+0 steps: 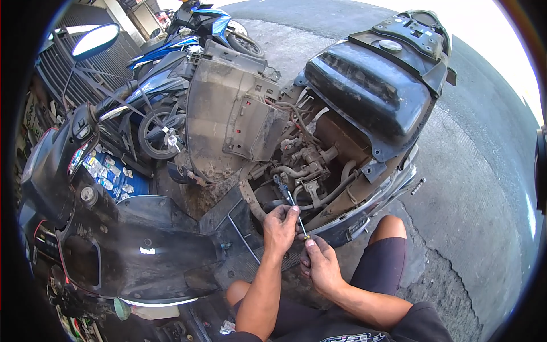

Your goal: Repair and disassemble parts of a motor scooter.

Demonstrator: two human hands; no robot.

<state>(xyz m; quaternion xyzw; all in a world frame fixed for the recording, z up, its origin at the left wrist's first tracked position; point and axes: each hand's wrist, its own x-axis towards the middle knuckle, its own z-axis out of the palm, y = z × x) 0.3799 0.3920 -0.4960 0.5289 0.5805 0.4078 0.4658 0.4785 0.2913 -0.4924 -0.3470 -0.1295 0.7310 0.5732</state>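
Observation:
My left hand (pixel 279 231) pinches a thin metal rod (pixel 291 199), perhaps a tool, which reaches to a small blue-grey part (pixel 281 185) among the dusty hoses and engine parts (pixel 310 165) of an opened scooter. Just below it, my right hand (pixel 322 265) has its thumb and fingers closed at the rod's lower end, by a small yellow piece (pixel 307 237). The scooter's dark floorboard (pixel 165 251) is at the lower left, and a black tank-like body (pixel 364 91) sits above the engine bay at the upper right.
A dusty panel (pixel 216 114) stands upright left of the engine. The handlebar with mirror (pixel 94 40) is at upper left, near a blue drum (pixel 119 182) and a blue-black scooter (pixel 208 23) behind. Cracked pavement (pixel 456 228) lies to the right, around my knee.

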